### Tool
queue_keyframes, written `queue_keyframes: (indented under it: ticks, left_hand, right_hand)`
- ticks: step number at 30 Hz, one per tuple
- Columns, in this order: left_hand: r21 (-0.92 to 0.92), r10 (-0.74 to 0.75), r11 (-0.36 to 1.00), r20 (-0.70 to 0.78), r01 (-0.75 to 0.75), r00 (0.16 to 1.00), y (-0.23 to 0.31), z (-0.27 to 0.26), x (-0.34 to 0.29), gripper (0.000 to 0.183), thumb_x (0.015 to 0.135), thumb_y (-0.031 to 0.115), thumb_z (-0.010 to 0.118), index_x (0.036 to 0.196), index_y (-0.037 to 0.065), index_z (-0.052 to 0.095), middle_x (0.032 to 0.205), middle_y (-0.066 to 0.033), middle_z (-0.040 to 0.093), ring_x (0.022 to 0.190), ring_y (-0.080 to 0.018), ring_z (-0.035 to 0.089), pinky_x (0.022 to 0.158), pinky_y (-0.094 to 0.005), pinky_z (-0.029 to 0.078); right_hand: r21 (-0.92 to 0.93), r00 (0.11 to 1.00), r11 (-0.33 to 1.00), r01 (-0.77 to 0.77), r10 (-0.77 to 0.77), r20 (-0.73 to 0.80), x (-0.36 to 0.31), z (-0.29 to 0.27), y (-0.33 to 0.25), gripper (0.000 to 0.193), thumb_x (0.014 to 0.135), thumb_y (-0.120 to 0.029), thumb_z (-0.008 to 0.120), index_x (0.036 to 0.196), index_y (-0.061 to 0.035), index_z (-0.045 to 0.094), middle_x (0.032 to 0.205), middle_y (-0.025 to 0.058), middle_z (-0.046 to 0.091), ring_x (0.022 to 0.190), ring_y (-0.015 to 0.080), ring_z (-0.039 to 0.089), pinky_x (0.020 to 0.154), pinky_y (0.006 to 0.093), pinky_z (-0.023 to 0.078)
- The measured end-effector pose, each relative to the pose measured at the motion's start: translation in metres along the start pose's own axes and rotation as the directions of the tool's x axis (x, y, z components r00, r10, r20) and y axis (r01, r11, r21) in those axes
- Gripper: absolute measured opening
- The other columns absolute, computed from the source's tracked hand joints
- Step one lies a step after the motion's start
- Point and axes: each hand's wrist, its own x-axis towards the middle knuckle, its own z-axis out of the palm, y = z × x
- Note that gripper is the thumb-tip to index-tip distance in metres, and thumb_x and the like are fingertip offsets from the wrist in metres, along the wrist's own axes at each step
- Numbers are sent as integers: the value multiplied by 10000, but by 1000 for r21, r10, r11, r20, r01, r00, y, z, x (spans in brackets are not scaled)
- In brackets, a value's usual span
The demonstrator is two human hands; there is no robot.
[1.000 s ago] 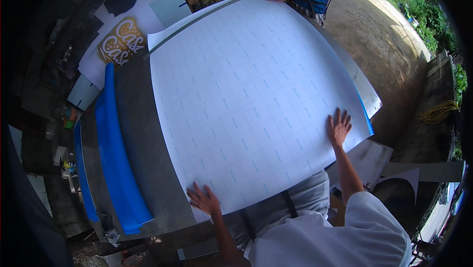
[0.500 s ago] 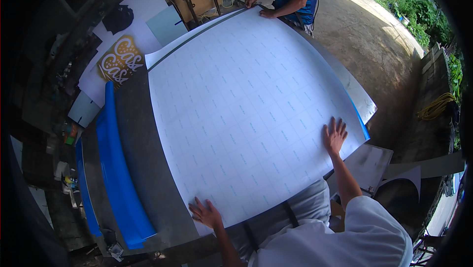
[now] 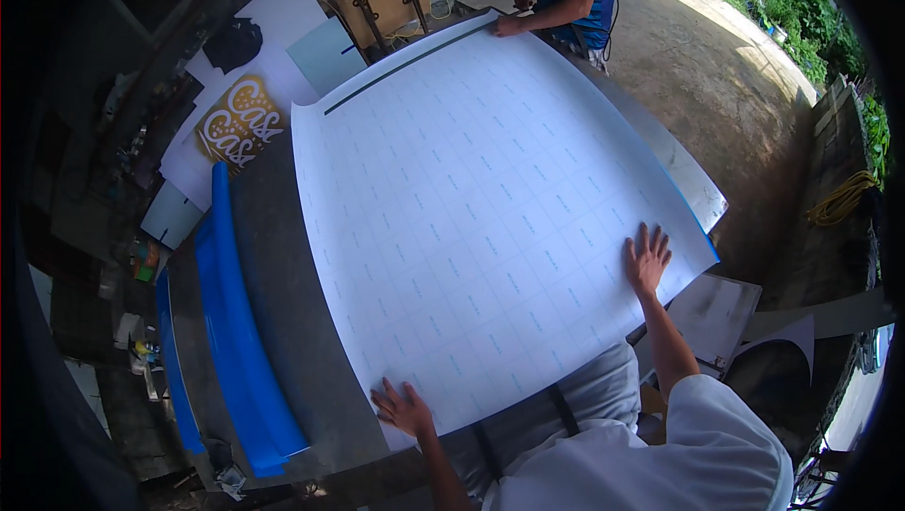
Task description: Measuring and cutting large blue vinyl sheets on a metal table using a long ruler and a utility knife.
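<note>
Across the dark worktable (image 3: 297, 341): big white grid-printed backing sheet (image 3: 471, 209), lying face up over the middle and right part of the top, near edge at the wearer's lap. Blue shows along its right edge.

Left hand (image 3: 403, 409): on the sheet's near-left corner, fingers spread, palm down, gripping nothing. Right hand (image 3: 648, 259): same pose near the right edge, flat on the sheet, fingers fanned, nothing grasped. Both arms reach out from a white shirt (image 3: 650, 459).

Far end: thin dark straightedge (image 3: 405, 70) lies on the sheet close to its far edge, its left end short of the sheet's left edge. Co-worker's hand (image 3: 509, 26) is at the straightedge's right end. Their other hand is by their torso, can't tell what it holds.

Left of the sheet, on the same table: curled blue film strip (image 3: 240, 341), narrower blue strip (image 3: 177, 360) farther left. Beyond the table's far-left side: gold sign panel (image 3: 226, 141) with white lettering, black crumpled cloth or bag (image 3: 233, 46) near it. Far right: coiled yellow hose or cable (image 3: 842, 198) by the wall
</note>
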Motion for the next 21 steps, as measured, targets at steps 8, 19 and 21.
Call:
queue_keyframes:
  ticks: [8, 19, 21]
  left_hand:
    - [-2, -9, 1000, 18, 9, 1000, -5, 1, 0, 557, 951, 438, 484, 1440, 186, 396, 1516, -215, 282, 1411, -371, 255, 1100, -634, 173]
    - [-13, -2, 1000, 46, 2, 999, -9, -1, 5, 554, 945, 433, 495, 1429, 175, 410, 1510, -217, 287, 1406, -375, 262, 1088, -638, 190]
    - [-10, 1, 1000, 44, 0, 999, -9, -2, 4, 554, 946, 432, 495, 1429, 173, 410, 1510, -217, 287, 1407, -376, 260, 1088, -638, 192]
  right_hand:
    - [-29, 990, 1000, -5, 9, 140, -1, -4, 0, 650, 975, -568, 288, 1532, -247, 190, 1601, 122, 89, 1470, 363, 35, 1157, 575, 39]
    - [-19, 992, 1000, 16, -13, 129, -6, -7, 3, 650, 975, -553, 306, 1528, -225, 209, 1595, 148, 99, 1465, 386, 43, 1149, 589, 47]
    - [-15, 993, 1000, 20, -18, 119, -9, -8, 3, 649, 974, -552, 308, 1527, -225, 213, 1594, 149, 103, 1465, 386, 45, 1150, 587, 48]
